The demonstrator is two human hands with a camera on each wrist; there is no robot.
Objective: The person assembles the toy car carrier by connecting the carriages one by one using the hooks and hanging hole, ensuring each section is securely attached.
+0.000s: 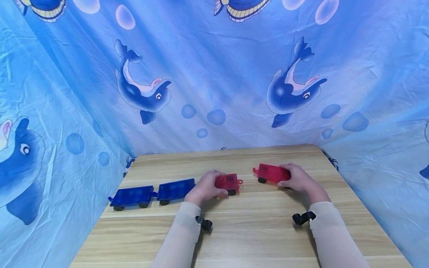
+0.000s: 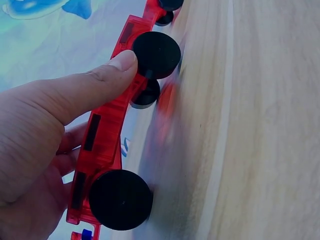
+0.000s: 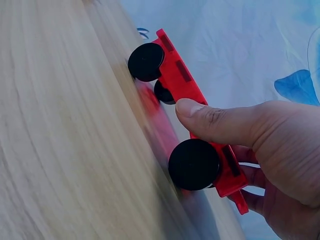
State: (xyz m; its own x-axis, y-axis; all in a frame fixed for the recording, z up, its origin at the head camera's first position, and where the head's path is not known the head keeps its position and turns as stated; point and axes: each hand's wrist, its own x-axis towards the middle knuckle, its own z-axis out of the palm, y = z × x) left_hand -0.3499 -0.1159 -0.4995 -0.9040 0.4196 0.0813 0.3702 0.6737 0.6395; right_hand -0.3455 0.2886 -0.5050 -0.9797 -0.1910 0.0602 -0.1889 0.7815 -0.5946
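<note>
Two red see-through toy train cars with black wheels are on the wooden table, a gap between them. My left hand (image 1: 208, 187) grips the left red car (image 1: 231, 182) across its sides; in the left wrist view the thumb lies by the front wheel (image 2: 157, 55). A small loop on that car points right. My right hand (image 1: 299, 178) holds the right red car (image 1: 269, 173) near its right end, thumb on the near side in the right wrist view. Its hook (image 1: 255, 171) points left. Two blue cars (image 1: 132, 196) (image 1: 175, 189) stand joined, left of my left hand.
The wooden table (image 1: 248, 230) has its far edge against a blue curtain (image 1: 214, 74) printed with dolphins and bubbles. More curtain hangs on the left and right sides. A black camera mount sits on each wrist.
</note>
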